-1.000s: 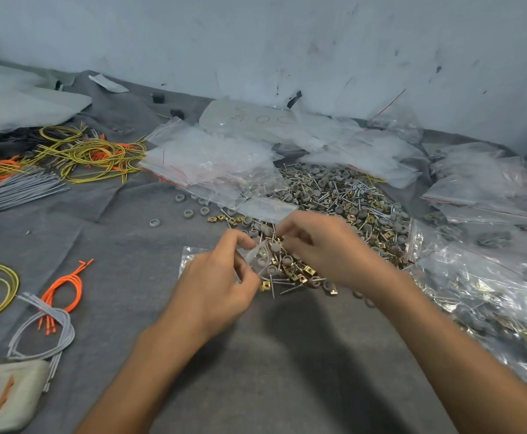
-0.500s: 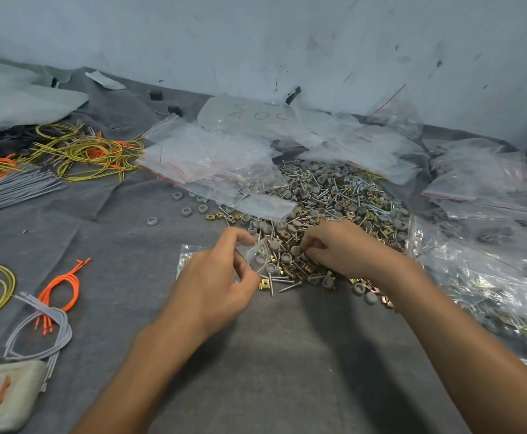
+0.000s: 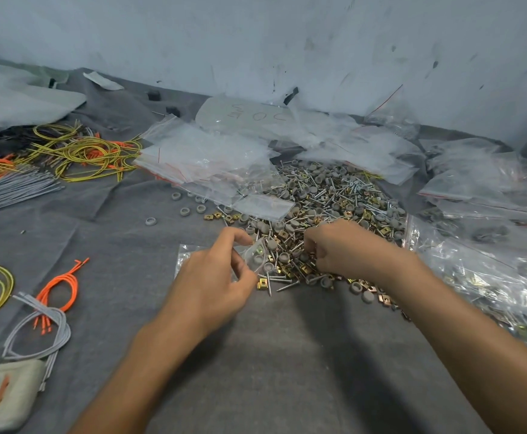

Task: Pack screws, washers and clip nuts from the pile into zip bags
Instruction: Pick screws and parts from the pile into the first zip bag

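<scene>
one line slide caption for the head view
Left hand holds a small zip bag while right hand works in the hardware pile.

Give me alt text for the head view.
Left hand pinches a small clear zip bag beside a pile of screws, washers and clip nuts on grey cloth; right hand reaches into the pile. Empty zip bags lie behind, wire bundles left.

Dim even light, soft shadows, warped edges
</scene>
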Demonstrator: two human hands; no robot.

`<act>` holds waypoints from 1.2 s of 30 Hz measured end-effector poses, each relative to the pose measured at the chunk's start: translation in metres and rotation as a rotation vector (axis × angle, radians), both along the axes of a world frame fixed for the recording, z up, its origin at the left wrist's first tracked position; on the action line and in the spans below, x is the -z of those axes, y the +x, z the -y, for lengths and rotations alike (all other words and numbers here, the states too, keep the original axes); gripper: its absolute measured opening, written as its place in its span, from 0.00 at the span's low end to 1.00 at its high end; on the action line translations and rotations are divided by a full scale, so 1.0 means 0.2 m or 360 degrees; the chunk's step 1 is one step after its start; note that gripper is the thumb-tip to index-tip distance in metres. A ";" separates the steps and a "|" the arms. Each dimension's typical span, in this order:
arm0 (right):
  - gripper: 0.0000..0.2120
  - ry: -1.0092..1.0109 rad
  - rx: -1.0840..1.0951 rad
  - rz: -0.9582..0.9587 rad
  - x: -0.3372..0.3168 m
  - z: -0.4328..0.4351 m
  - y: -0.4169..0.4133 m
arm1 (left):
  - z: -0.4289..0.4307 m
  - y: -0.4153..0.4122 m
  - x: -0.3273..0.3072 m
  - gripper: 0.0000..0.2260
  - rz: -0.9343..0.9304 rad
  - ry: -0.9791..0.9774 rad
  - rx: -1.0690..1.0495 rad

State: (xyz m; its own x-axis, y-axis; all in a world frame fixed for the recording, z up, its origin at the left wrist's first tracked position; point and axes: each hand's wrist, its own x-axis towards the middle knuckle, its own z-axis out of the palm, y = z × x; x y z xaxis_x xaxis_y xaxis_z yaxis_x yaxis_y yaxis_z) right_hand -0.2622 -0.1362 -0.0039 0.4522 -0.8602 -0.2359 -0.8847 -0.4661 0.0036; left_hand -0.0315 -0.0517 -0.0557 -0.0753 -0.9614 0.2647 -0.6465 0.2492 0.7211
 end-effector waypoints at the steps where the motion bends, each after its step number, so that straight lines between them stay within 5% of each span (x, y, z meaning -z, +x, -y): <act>1: 0.08 -0.0012 -0.0014 -0.0025 0.01 0.01 0.01 | 0.00 0.00 0.00 0.17 0.0005 -0.0004 0.0009; 6: 0.08 -0.0026 -0.0002 -0.0022 0.02 0.03 -0.01 | 0.00 0.00 0.01 0.18 0.0031 -0.0013 0.0018; 12: 0.03 0.0330 0.0326 0.1391 -0.09 -0.09 0.05 | 0.01 0.00 0.01 0.16 0.0009 -0.0012 -0.0005; 17: 0.01 0.0386 0.0399 0.1679 -0.02 -0.14 0.24 | 0.00 0.00 0.01 0.17 -0.0025 -0.0014 -0.0022; 25: 0.06 0.0185 0.0106 0.1273 0.08 -0.14 0.26 | 0.02 0.01 0.01 0.15 -0.0039 -0.0050 -0.0074; 29: 0.04 0.0008 0.0242 0.1223 0.03 -0.12 0.19 | 0.02 0.01 0.01 0.15 -0.0046 -0.0083 -0.0077; 36: 0.14 -0.0188 0.0002 0.0350 0.12 -0.24 0.27 | 0.02 0.01 0.02 0.16 -0.0023 -0.0083 -0.0096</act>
